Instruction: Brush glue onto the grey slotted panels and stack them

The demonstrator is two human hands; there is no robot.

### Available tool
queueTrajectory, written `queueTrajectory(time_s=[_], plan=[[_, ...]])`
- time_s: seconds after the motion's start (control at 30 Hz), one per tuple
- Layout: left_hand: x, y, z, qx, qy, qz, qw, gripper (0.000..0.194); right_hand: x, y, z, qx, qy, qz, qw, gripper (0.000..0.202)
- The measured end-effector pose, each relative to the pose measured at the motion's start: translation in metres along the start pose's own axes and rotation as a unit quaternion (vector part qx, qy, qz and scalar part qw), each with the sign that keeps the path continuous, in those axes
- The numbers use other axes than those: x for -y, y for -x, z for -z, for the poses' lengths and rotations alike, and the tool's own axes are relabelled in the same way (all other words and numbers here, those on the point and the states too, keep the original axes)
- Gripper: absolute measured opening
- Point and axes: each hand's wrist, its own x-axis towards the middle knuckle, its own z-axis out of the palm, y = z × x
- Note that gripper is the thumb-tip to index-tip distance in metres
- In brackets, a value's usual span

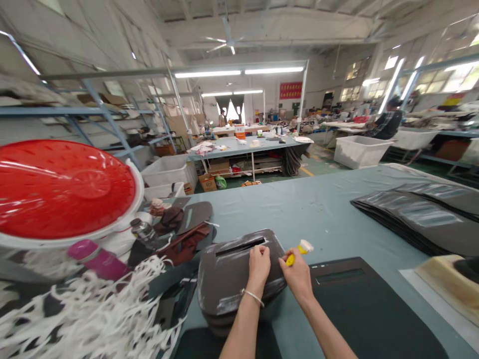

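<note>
A stack of dark grey-brown panels (220, 279) with rounded corners lies in front of me, with a long slot in the top piece and whitish smears along its edges. My left hand (259, 264) rests on the top panel beside the slot's right end, its fingers closed; whatever they pinch is hidden. In my right hand (297, 276), just off the stack's right edge, is a small yellow-handled brush (306, 245) with its pale bristles pointing up and away. Right of that hand, a flat black panel (366, 304) with a slot lies on the table.
Glossy dark panels (407, 214) are stacked on the right of the blue-green table (284, 207), near a yellowish block (445, 284). At left are white strips (93, 309), a magenta bottle (99, 259) and a large red basin (67, 189). A person (387, 122) sits farther back.
</note>
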Motion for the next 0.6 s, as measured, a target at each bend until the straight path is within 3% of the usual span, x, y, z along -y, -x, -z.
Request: queueTrajectory(time_s=[0.1, 0.23, 0.43, 0.6], plan=[[0.000, 0.000, 0.001, -0.002, 0.028, 0.007, 1.000, 0.030, 0.002, -0.003, 0.003, -0.015, -0.046, -0.063, 0.997, 0.027], [-0.005, 0.001, 0.001, 0.017, 0.066, 0.017, 0.998, 0.043, 0.014, -0.007, 0.011, -0.044, -0.092, -0.075, 0.992, 0.026], [-0.015, 0.003, 0.006, 0.055, 0.119, 0.040, 0.991, 0.067, 0.037, -0.005, 0.006, -0.024, -0.186, -0.033, 0.982, 0.025], [-0.018, 0.009, 0.015, 0.096, 0.177, 0.044, 0.979, 0.067, 0.038, -0.003, -0.001, 0.006, -0.246, -0.005, 0.969, 0.019]])
